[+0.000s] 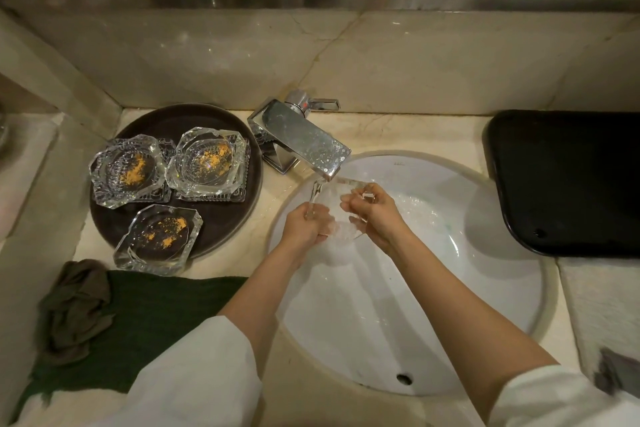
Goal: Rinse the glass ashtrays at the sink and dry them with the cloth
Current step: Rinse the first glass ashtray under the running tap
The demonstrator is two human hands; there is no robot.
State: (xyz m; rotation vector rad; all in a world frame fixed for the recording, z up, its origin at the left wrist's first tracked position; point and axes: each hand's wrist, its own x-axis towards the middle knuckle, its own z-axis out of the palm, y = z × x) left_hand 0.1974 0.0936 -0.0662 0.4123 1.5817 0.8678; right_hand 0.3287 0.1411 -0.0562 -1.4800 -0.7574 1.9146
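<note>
Over the white sink (485,305), both hands (341,218) grip a glass ashtray (346,199).

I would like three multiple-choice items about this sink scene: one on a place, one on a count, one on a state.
1. Where is the round tray?
A. left of the sink
B. right of the sink
C. inside the sink

2. How many ashtrays on it show orange specks?
A. one
B. three
C. five

3. What is the faucet doing?
A. running
B. dry
C. covered by a cloth

Key: 1 A, it lies left of the sink. 2 B, three speckled ashtrays sit there. 3 A, water falls on the ashtray held by the left hand and right hand.
</note>
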